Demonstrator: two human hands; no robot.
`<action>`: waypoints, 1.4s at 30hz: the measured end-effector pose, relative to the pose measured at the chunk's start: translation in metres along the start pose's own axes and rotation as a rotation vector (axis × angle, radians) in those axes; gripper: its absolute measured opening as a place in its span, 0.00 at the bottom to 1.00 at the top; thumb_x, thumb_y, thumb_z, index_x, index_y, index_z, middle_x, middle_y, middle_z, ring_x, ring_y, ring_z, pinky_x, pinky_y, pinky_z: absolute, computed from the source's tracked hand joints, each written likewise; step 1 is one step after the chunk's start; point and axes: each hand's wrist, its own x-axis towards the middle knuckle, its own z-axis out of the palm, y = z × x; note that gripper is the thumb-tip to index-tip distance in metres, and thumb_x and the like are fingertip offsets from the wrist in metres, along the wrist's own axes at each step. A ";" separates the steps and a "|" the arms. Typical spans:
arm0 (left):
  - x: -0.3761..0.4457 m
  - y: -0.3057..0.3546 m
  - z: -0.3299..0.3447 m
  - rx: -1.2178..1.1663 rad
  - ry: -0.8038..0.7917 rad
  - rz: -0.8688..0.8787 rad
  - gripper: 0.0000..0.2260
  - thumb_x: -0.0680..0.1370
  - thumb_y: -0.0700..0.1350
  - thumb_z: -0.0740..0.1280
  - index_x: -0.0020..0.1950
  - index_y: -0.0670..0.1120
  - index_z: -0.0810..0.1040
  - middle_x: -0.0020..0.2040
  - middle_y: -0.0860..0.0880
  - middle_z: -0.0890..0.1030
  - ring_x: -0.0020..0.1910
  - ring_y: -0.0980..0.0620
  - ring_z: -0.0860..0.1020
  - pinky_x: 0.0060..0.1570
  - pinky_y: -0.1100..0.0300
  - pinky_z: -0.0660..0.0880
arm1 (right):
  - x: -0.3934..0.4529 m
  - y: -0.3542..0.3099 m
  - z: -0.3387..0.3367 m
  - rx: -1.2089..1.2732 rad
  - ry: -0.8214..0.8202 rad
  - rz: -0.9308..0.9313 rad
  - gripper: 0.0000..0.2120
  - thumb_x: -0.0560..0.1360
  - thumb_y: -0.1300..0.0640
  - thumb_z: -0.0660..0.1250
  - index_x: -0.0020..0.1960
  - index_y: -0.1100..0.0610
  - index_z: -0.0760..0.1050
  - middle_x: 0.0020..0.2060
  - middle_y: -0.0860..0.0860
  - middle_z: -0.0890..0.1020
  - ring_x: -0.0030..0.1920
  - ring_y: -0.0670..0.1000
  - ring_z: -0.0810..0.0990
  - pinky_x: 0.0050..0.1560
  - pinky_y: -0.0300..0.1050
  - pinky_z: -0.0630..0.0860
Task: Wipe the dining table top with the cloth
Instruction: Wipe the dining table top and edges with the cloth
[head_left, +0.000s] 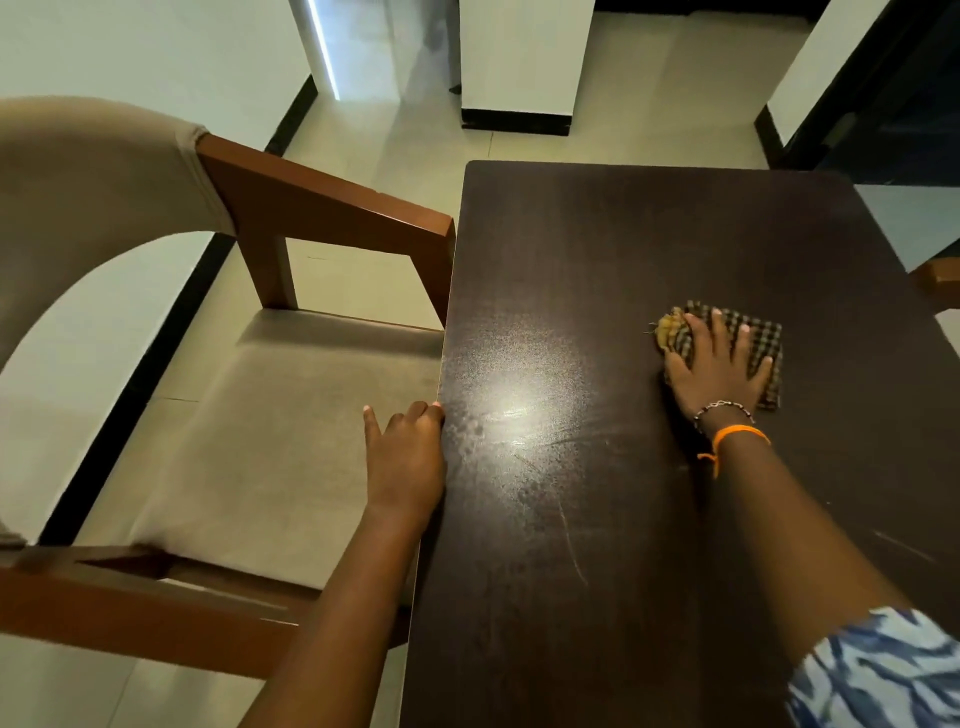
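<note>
Patterned blue-and-white sleeve (883, 670) sits at the near right corner. At the left, a wooden armchair (322, 208) with a beige seat stands pushed up against the dark counter (597, 260), on a pale tiled floor (649, 93) with white walls and black skirting beyond. At the counter's left edge the left hand (405, 457) rests, fingers loosely curled over the rim, holding nothing. A bright glare and faint scratches mark the glossy top. Further right, the right hand (719, 371) lies flat with fingers spread, pressing on the checked cloth (763, 338). That folded cloth lies on the counter's right half, its long axis running left to right, slightly tilted
</note>
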 end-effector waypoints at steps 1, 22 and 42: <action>0.000 0.001 0.001 0.005 0.001 0.002 0.16 0.76 0.36 0.58 0.62 0.47 0.73 0.58 0.50 0.77 0.56 0.47 0.76 0.73 0.41 0.46 | -0.005 -0.012 0.003 0.000 0.003 0.000 0.28 0.77 0.47 0.57 0.75 0.46 0.54 0.77 0.48 0.50 0.77 0.56 0.44 0.72 0.66 0.41; -0.006 0.005 -0.002 0.128 -0.040 0.037 0.19 0.81 0.39 0.52 0.72 0.44 0.61 0.67 0.47 0.72 0.65 0.44 0.70 0.72 0.41 0.49 | -0.050 -0.023 0.011 -0.075 -0.013 -0.281 0.28 0.76 0.45 0.58 0.74 0.41 0.53 0.77 0.43 0.51 0.77 0.52 0.47 0.73 0.61 0.45; -0.025 -0.010 0.009 -0.805 -0.120 -0.332 0.19 0.78 0.36 0.60 0.69 0.44 0.71 0.67 0.45 0.75 0.67 0.46 0.72 0.65 0.52 0.70 | -0.123 -0.152 0.062 -0.033 -0.138 -0.710 0.28 0.75 0.43 0.56 0.74 0.42 0.55 0.77 0.44 0.51 0.77 0.53 0.45 0.72 0.61 0.38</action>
